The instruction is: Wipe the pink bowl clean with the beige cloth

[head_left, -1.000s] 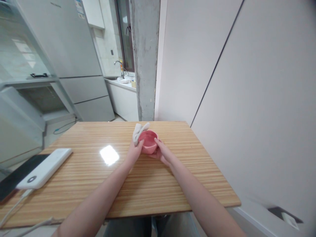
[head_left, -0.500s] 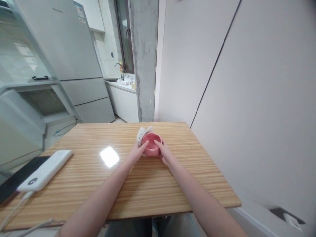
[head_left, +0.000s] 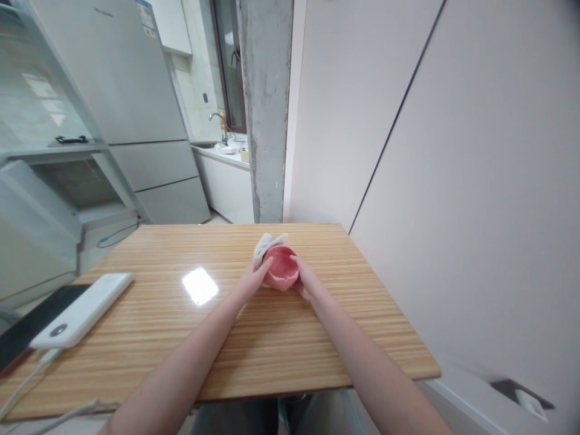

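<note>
A pink bowl (head_left: 283, 272) with a wavy rim is held between both hands above the wooden table (head_left: 244, 362), its hollow facing me. My left hand (head_left: 256, 277) is closed on the bowl's left side, thumb over the rim. Behind and left of the bowl, a white cloth (head_left: 266, 245) is bunched against its outside; the left hand's fingers are hidden there. My right hand (head_left: 306, 278) grips the bowl's right side, thumb at the rim and fingers underneath.
At the table's left lie a white power bank (head_left: 81, 314) with a white cable (head_left: 28, 382) and a dark flat object (head_left: 27, 326). A concrete pillar (head_left: 267, 109) and a pale wall (head_left: 453, 211) stand beyond. Back left are a fridge (head_left: 109, 78) and a sink tap (head_left: 219, 124).
The bowl has turned and tilted between my hands, and it sits slightly further right. The cloth has shifted a little to the right with it.
</note>
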Demonstrator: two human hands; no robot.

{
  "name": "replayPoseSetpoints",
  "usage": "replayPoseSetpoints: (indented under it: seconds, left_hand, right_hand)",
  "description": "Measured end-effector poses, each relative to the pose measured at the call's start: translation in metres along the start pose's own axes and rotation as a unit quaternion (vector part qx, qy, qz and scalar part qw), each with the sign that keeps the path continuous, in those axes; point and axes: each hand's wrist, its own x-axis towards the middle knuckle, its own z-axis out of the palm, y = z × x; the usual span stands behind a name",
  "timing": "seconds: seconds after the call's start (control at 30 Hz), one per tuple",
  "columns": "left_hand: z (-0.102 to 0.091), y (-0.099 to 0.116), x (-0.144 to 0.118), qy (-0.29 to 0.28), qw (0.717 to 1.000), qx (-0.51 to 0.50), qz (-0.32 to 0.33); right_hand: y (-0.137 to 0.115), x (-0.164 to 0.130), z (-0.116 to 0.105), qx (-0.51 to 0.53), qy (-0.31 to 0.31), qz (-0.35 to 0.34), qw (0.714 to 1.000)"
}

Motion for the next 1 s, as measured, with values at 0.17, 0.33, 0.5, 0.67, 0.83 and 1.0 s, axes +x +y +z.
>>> replayPoseSetpoints:
  seconds: [0.17, 0.33, 0.5, 0.67, 0.83, 1.0]
  left_hand:
    - [0.004, -0.015, 0.001, 0.014, 1.0, -0.017, 0.011]
    - [0.0, -0.016, 0.004, 0.066, 0.997, -0.036, 0.005]
    - [0.0, -0.009, 0.005, 0.076, 0.996, -0.044, 0.0]
    - [0.003, -0.017, 0.005, 0.092, 0.993, -0.036, -0.058]
    - [0.01, -0.018, 0.002, 0.054, 0.997, -0.05, -0.003]
    - [0.009, -0.006, -0.001, 0.031, 0.999, -0.016, 0.039]
  right_hand:
    - [0.002, 0.002, 0.003, 0.038, 0.016, -0.037, 0.998]
    - [0.003, 0.0, 0.004, -0.001, 0.021, 0.006, 1.0]
    - [0.003, 0.0, 0.004, -0.004, 0.009, 0.011, 1.0]
    - [0.0, 0.0, 0.004, 0.057, 0.01, 0.009, 0.998]
    - [0.0, 0.0, 0.005, 0.083, 0.018, -0.004, 0.996]
    - [0.006, 0.002, 0.007, 0.076, 0.002, -0.007, 0.997]
